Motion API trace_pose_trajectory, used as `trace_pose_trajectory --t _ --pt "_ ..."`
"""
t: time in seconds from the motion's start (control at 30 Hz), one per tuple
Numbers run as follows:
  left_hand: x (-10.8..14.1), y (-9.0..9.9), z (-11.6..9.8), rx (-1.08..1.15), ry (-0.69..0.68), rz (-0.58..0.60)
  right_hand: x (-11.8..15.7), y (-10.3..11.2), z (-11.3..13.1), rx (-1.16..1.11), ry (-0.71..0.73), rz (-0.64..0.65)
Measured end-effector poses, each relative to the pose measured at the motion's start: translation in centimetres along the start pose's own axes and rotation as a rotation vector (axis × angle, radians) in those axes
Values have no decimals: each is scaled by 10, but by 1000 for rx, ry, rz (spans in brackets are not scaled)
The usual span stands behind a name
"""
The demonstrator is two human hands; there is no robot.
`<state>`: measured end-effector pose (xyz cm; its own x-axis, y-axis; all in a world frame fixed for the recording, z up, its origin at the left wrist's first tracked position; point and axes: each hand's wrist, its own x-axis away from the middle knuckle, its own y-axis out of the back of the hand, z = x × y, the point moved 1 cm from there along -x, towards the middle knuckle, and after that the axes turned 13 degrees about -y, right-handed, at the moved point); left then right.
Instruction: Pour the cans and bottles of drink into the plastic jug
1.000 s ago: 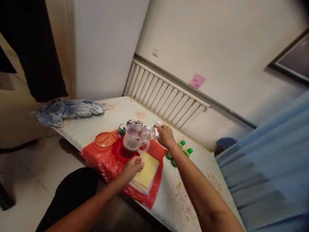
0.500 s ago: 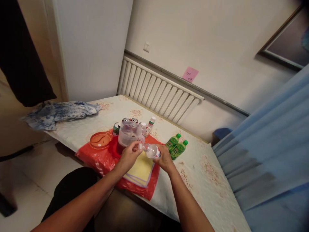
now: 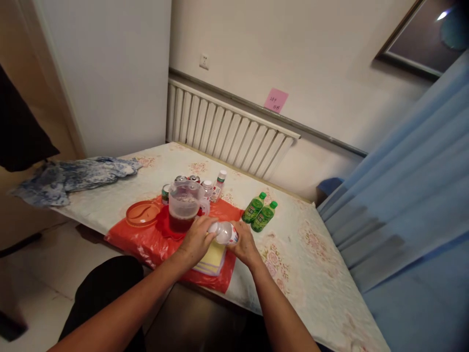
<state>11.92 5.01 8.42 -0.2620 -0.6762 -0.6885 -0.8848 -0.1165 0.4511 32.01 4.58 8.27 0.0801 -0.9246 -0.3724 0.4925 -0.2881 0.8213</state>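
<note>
Beside pitcher (image 3: 185, 203), orange lid (image 3: 142, 213).

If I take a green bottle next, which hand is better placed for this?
Probably the right hand: it is nearer to the green bottles, but it must first release the clear bottle. The left hand, at its cap, is farther away.

There are three cans (image 3: 165, 194), three clear bottles (image 3: 224, 232), two green bottles (image 3: 264, 217) — one pitcher (image 3: 182, 206), one orange lid (image 3: 142, 213).
</note>
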Motion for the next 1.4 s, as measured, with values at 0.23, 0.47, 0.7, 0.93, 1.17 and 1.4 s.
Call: trace_pose_trajectory --t 0.23,0.47,0.7,0.93,1.17,1.4 --pt "-3 -10 -1 30 27 51 9 -9 -16 -249 -94 102" --pt "-2 -29 7 61 37 5 5 -19 -35 -472 -187 141" --pt "42 -64 55 -7 136 110 -41 -42 -63 -765 -426 131" --pt "76 -87 104 -193 55 230 -115 -95 -63 -921 -445 12" --pt "82 -89 102 -287 -13 263 -160 -149 -56 -816 -479 -105" --pt "86 -90 105 -324 -41 266 -163 -174 -59 -832 -477 -125"
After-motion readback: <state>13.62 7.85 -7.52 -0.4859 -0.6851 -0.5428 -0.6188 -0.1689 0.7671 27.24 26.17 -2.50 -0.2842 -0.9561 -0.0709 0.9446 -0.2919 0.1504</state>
